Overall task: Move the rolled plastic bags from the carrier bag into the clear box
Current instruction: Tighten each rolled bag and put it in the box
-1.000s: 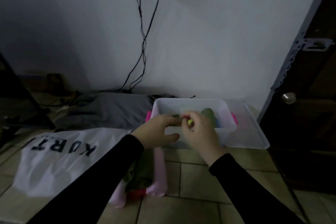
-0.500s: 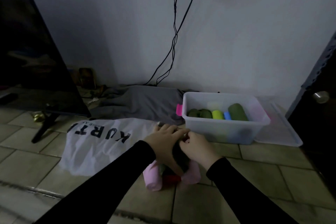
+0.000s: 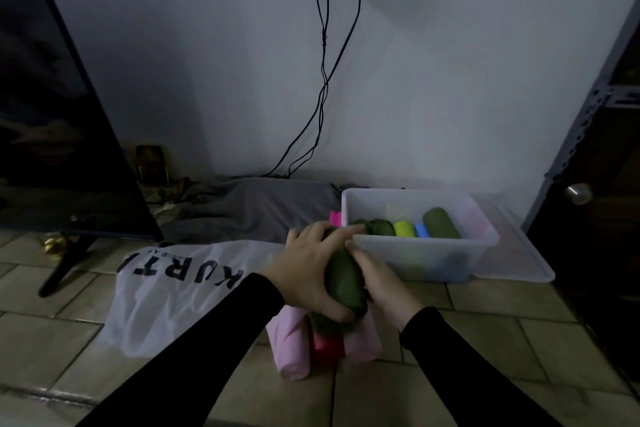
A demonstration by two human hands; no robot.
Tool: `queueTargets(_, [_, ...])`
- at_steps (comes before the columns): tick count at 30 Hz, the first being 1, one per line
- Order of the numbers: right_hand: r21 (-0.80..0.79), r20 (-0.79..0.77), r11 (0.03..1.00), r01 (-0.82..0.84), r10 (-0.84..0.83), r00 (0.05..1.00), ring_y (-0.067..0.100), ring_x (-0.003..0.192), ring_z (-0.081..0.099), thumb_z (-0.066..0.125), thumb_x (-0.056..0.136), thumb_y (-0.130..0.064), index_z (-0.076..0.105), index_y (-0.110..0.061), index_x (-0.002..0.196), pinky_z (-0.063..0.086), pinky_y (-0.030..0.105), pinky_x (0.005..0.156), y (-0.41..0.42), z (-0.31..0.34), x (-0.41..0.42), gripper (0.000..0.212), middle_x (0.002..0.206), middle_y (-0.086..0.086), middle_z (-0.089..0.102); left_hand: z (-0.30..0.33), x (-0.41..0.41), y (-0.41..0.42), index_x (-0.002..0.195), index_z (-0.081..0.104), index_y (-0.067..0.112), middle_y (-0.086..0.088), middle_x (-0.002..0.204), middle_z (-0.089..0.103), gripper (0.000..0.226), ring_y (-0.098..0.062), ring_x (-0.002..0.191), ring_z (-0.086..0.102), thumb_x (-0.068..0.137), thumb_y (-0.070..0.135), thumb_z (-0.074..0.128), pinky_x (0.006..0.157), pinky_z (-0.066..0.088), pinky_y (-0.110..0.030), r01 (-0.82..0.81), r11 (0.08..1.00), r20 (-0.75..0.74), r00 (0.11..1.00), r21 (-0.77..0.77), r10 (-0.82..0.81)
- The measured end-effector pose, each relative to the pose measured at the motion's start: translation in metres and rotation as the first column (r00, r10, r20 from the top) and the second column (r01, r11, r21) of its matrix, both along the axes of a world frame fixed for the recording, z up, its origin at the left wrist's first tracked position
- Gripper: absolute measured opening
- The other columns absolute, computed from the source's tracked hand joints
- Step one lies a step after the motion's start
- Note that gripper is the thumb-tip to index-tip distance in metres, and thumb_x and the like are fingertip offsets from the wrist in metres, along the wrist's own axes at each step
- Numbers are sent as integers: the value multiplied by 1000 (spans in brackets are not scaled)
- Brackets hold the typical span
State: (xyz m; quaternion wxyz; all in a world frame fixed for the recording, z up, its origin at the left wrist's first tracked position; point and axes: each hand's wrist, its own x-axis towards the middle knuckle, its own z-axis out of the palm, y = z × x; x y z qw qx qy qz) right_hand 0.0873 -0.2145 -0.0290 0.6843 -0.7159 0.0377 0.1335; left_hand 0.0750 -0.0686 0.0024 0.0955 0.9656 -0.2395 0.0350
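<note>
On a dim tiled floor by the wall, the box already holds several rolls. Both hands, left and right, curl their fingers round a green roll above the pink bag, beside the box; more remain inside.

A tiled floor carries everything. On it lie a white carrier bag, pink rolls, a clear box beside its lid, a grey cloth and a TV stand.
</note>
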Motion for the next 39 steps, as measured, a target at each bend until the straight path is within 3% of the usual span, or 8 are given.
queueTargets(3, [441, -117, 897, -26, 86, 989, 17, 83, 72, 52, 93, -41, 75, -19, 85, 53, 33, 79, 3, 19, -2, 33, 91, 9, 76, 15, 0, 1, 144, 10, 45, 4, 134, 32, 120, -13, 123, 30, 42, 70, 68, 106, 25, -36, 33, 991, 90, 996, -129, -21])
queueTargets(8, [591, -169, 807, -14, 140, 976, 22, 94, 71, 50, 90, -50, 80, -18, 85, 49, 40, 95, 10, 37, 7, 44, 101, 12, 73, 25, 5, -1, 146, 7, 45, 2, 140, 26, 125, -20, 133, 27, 42, 72, 71, 111, 24, -36, 40, 981, 142, 990, -192, -12])
queueTargets(11, [544, -152, 838, -39, 144, 978, 24, 102, 67, 52, 89, -52, 76, -17, 95, 47, 41, 99, 11, 41, 8, 42, 104, 13, 72, 28, 7, -2, 147, 4, 43, 0, 143, 25, 129, -21, 137, 21, 41, 70, 74, 114, 25, -40, 58, 990, 144, 989, -128, -40])
queueTargets(14, [481, -42, 871, -98, 135, 990, 16, 83, 72, 48, 93, -47, 75, -19, 87, 54, 32, 81, 7, 42, 8, 40, 89, 7, 75, 32, 5, -2, 147, 4, 44, 3, 137, 31, 130, -17, 129, 29, 42, 63, 79, 110, 30, -37, 66, 989, 163, 986, -130, -44])
queueTargets(18, [134, 211, 990, -50, 21, 977, 16, 93, 70, 59, 87, -47, 70, -17, 99, 55, 29, 83, -8, 44, 14, 33, 99, 5, 74, 39, 4, 3, 147, 3, 45, 2, 136, 34, 127, -19, 130, 31, 45, 62, 77, 108, 32, -41, 61, 991, 187, 982, -120, -38])
queueTargets(25, [-212, 539, 976, 40, 83, 838, 39, 78, 65, 72, 75, -49, 62, 3, 76, 53, 50, 72, -49, 58, 25, 53, 80, 25, 68, 36, 6, 17, 148, 1, 41, 4, 141, 30, 130, -19, 135, 29, 44, 71, 73, 108, 34, -44, 72, 996, 228, 972, -56, -58])
queueTargets(33, [-413, 627, 898, 152, 160, 762, 10, 56, 52, 70, 78, -44, 53, -27, 56, 41, 33, 58, -75, 56, 35, 33, 52, -7, 52, 21, 8, 24, 144, 24, 22, 7, 138, 34, 118, -13, 132, 32, 43, 57, 74, 112, 27, -26, 184, 930, 230, 967, -319, -112])
queueTargets(39, [-349, 437, 937, 18, 145, 888, 30, 86, 60, 61, 72, -56, 54, -21, 71, 43, 39, 77, -79, 43, 47, 36, 78, 4, 61, 26, -1, 25, 131, 26, 32, 18, 129, 34, 105, 0, 118, 38, 42, 53, 78, 97, 29, -6, 197, 901, 195, 972, -386, -129])
